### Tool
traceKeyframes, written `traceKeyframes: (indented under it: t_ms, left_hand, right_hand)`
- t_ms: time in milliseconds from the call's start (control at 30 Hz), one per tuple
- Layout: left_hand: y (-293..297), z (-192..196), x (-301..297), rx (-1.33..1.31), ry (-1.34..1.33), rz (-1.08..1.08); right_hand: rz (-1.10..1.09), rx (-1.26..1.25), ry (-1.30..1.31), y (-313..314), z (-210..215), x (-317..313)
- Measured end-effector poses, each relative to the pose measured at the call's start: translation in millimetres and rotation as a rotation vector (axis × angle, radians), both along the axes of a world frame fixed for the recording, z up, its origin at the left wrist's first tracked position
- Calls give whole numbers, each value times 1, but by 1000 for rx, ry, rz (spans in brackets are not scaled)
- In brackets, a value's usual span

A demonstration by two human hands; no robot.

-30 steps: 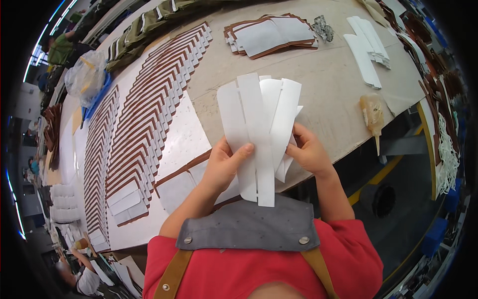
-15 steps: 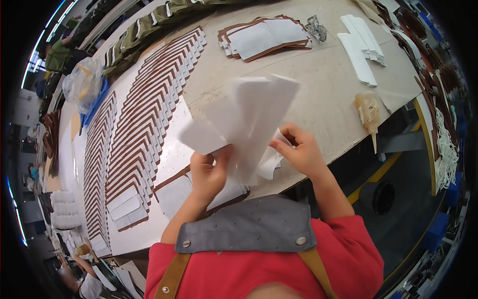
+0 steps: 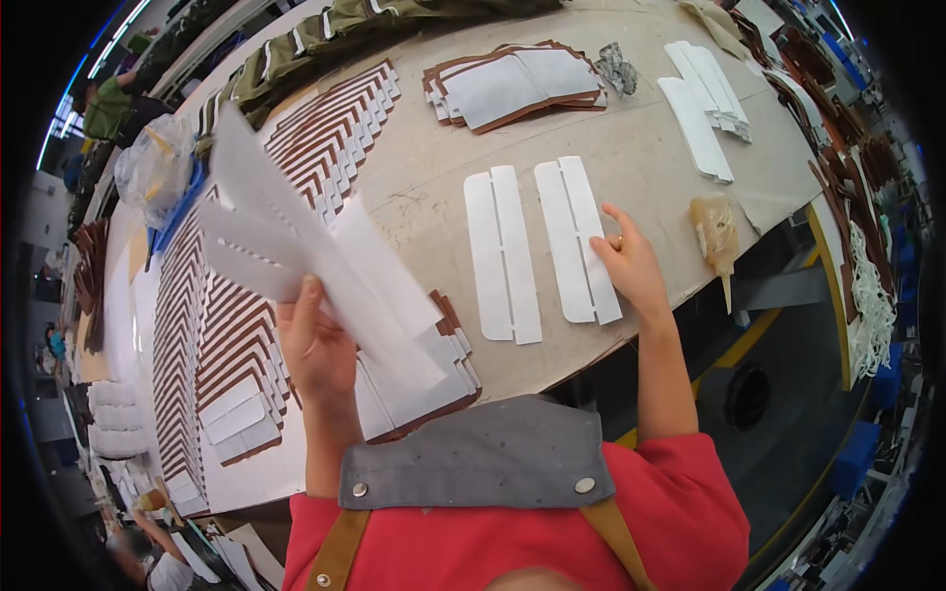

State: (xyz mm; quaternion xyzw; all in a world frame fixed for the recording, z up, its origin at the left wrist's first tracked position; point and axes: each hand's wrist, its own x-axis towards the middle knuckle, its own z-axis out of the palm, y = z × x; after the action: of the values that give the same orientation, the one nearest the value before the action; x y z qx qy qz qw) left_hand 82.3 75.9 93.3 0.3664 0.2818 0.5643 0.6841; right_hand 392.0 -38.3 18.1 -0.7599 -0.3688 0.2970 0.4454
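My left hand [image 3: 323, 345] is closed on a fanned-out bunch of white sheets [image 3: 296, 231], raised over the table's left side and slightly blurred. Thin slots run through some of them. Two white slotted panels lie flat in front of me, a left panel [image 3: 501, 256] and a right panel [image 3: 583, 231]. My right hand [image 3: 634, 264] is at the outer edge of the right panel, fingers apart, its thumb over that edge. Under the held sheets, near my apron, lies a stack of white pieces with brown edges [image 3: 455, 379], partly hidden.
Overlapping rows of brown-and-white pieces [image 3: 177, 364] cover the left side. At the back are a brown-edged white stack [image 3: 532, 87], a crumpled grey wad [image 3: 618, 69] and more white strips [image 3: 705, 108]. A glue bottle [image 3: 714, 231] lies near the right edge. Other people work at left.
My left hand has swung left with the white sheets. Two slotted panels now lie on the table where the bunch was, and my right hand has spread its fingers beside one.
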Motion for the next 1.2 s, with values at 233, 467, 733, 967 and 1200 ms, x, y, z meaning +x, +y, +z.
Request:
traceKeyframes:
  t_ms: [233, 467, 733, 967, 1200]
  left_hand:
    - [-1, -10, -3, -7, 24, -116]
    - [-4, -13, 3, -37, 36, -77]
    - [-6, -16, -6, -24, 87, -114]
    - [-7, -23, -6, -19, 125, -88]
    - [-11, -22, 3, -68, 149, -132]
  right_hand:
    - [73, -120, -676, 0, 5, -6]
    - [555, 146, -803, 22, -1, -67]
    - [647, 141, -796, 15, -3, -78]
    - [304, 65, -835, 7, -17, -35]
    - [381, 46, -880, 0, -16, -34]
